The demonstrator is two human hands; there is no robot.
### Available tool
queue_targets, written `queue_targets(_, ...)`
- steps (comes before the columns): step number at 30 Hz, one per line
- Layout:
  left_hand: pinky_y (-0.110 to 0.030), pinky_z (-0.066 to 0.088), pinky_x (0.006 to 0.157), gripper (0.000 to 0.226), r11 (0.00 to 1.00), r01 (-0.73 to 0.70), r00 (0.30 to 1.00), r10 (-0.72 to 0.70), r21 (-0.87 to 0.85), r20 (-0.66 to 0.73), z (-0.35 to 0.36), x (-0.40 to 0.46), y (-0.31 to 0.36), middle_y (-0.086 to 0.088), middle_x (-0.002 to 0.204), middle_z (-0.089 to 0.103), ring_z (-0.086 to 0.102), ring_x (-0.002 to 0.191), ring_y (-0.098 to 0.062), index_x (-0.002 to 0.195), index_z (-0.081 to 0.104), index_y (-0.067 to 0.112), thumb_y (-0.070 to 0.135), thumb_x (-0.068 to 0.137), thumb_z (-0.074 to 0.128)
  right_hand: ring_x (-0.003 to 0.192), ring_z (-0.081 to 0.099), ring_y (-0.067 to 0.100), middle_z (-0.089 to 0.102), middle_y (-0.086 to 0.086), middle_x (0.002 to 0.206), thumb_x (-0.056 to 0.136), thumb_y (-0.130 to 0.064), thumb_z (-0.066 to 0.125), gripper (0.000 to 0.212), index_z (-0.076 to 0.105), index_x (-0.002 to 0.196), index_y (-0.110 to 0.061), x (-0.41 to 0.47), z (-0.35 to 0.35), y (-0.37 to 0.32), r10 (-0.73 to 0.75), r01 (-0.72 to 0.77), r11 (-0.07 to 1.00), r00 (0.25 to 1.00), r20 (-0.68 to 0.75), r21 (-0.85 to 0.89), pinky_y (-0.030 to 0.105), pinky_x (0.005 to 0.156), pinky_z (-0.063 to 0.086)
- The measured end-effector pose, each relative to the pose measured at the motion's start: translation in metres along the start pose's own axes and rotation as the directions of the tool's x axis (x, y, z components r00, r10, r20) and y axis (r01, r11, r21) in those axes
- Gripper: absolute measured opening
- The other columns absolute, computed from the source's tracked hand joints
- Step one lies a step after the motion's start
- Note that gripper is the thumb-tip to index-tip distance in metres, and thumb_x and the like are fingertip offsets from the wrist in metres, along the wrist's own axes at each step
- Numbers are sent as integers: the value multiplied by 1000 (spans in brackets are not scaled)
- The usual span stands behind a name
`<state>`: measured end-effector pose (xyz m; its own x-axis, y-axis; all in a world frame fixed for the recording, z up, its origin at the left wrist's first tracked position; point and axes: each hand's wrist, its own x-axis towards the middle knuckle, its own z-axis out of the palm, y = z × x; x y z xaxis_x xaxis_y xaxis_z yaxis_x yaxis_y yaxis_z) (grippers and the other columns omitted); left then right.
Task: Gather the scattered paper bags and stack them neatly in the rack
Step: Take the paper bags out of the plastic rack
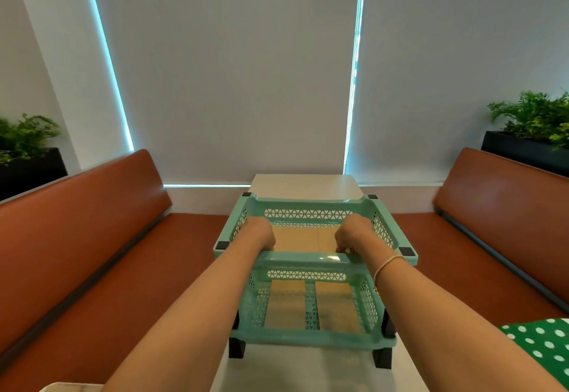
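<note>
I see a soft, even, rather dim room. Beyond my grip, cyan daylight leaks in thin strips around the drawn blinds [228,68]. A small glare spot sits on the rack [331,258] rim between the hands. Wide-angle bending curves the benches [77,222] outward at both edges.

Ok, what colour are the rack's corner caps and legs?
Black, against the mint-green rack; the head view shows a leg best.
</note>
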<state>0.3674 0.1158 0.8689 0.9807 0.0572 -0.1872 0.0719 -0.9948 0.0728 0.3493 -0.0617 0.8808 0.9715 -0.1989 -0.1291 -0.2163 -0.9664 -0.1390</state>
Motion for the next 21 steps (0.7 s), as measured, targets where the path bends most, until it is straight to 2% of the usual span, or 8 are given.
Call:
queue_targets(2,-29,46,77,15,1000,6,1000,-6,-21,-25,1,-1,1,-10,98,57,56,95,-25,86,57,4,18,90,57,114,60,20,62,6,123,87,-23,65,32,65,114,-5,-1,0,-1,5,-5,1000,1000,-19,-10,27,95,47)
queue_targets(4,-34,48,84,22,999,17,999,-19,-52,-45,2,-1,1,-14,114,57,56,105,-29,105,60,2,16,88,58,113,60,20,62,6,123,88,-23,64,33,64,116,-5,-1,1,-1,1,-1,1000,999,-33,-20,27,95,46)
queue_targets(6,-35,48,88,28,998,25,998,-29,-55,-62,2,-2,2,-15,121,56,55,111,-30,113,58,2,16,88,60,104,61,18,64,6,119,88,-20,63,28,66,112,-5,-1,2,-2,3,-4,1000,999,-33,-24,26,93,47)
queue_targets(9,-32,48,79,24,999,14,998,-16,-38,-68,3,2,1,-12,117,58,58,107,-27,109,59,4,15,88,60,91,58,17,62,6,102,90,-18,60,24,67,109,-5,-3,2,-4,7,-9,999,999,-36,-49,26,89,48)
queue_targets(12,-31,45,72,21,999,-9,998,7,-30,-70,3,2,0,-12,108,58,60,102,-26,107,60,4,14,88,59,92,59,20,63,8,110,89,-14,60,22,65,107,-3,-2,4,-6,38,-39,999,999,-37,-33,26,79,47)
queue_targets(16,-28,44,67,25,998,-57,994,56,-9,-96,3,2,-2,-11,107,61,61,100,-26,110,60,2,15,89,59,77,52,19,63,10,110,87,-10,60,16,64,100,-2,-3,8,-9,76,-75,997,996,-47,32,25,64,42)
queue_targets(19,-30,46,74,32,995,-96,991,93,-23,-99,2,3,-3,-12,116,61,61,105,-26,114,59,3,24,89,60,64,49,17,60,10,100,87,-8,57,4,57,84,-5,-6,9,-10,100,-90,991,990,-99,102,24,48,36)
queue_targets(21,-29,46,75,38,990,-116,988,107,-79,-112,2,2,-4,-12,117,60,60,105,-26,117,57,2,26,89,60,68,50,19,54,9,91,87,-5,54,18,48,70,-7,-8,10,-11,105,-83,986,983,-148,148,26,56,41)
